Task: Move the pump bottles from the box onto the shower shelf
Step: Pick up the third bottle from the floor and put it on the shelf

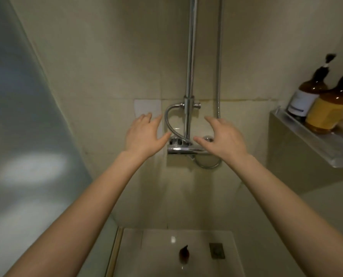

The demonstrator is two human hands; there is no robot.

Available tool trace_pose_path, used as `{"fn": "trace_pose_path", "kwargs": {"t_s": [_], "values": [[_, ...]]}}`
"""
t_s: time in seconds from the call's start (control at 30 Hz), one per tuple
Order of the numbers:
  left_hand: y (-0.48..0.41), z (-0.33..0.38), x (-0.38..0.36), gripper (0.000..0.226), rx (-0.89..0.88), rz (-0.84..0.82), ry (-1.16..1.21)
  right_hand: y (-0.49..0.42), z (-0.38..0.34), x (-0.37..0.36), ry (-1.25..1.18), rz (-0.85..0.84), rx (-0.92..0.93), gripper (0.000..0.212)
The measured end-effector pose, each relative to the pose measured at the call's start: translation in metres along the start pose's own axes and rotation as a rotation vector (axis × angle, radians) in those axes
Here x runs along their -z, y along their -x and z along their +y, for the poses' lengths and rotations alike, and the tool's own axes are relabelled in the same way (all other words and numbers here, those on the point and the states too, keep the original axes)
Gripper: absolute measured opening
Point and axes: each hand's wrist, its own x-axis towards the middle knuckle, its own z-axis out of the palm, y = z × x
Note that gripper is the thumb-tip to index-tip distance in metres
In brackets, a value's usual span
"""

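Two amber pump bottles stand upright on the metal shower shelf (pixel 314 136) at the right. One bottle has a white label (pixel 306 92), the other a yellow label (pixel 330 110). A third small amber pump bottle (pixel 184 254) stands on the shower floor far below. My left hand (pixel 144 134) and my right hand (pixel 224 136) are both stretched forward in front of the shower mixer, fingers spread, holding nothing. No box is in view.
A chrome mixer tap (pixel 186 148) with riser pipe (pixel 190 56) and hose (pixel 218 56) is fixed to the tiled wall ahead. A glass screen (pixel 22 116) closes the left side. A floor drain (pixel 217 250) sits on the shower floor.
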Motion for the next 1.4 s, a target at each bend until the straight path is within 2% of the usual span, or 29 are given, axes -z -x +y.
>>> {"fn": "trace_pose_path", "kwargs": {"t_s": [0.3,0.47,0.73,1.13,1.4], "values": [[0.07,-0.026,-0.148,0.064,0.069,-0.153,0.065,0.072,0.038,-0.14,-0.057,-0.177,-0.074,0.073],[0.116,-0.04,-0.27,0.064,0.104,-0.241,0.125,0.126,0.081,-0.253,-0.062,-0.287,-0.128,0.074],[0.189,-0.074,-0.491,0.062,0.138,-0.352,0.087,0.21,0.163,-0.458,-0.027,-0.437,-0.219,0.073],[0.311,-0.113,-0.77,0.062,0.077,-0.408,0.027,0.355,0.249,-0.728,-0.026,-0.525,-0.231,0.077],[0.356,-0.135,-0.883,0.065,0.094,-0.436,-0.004,0.407,0.28,-0.843,-0.005,-0.529,-0.227,0.075]]}}
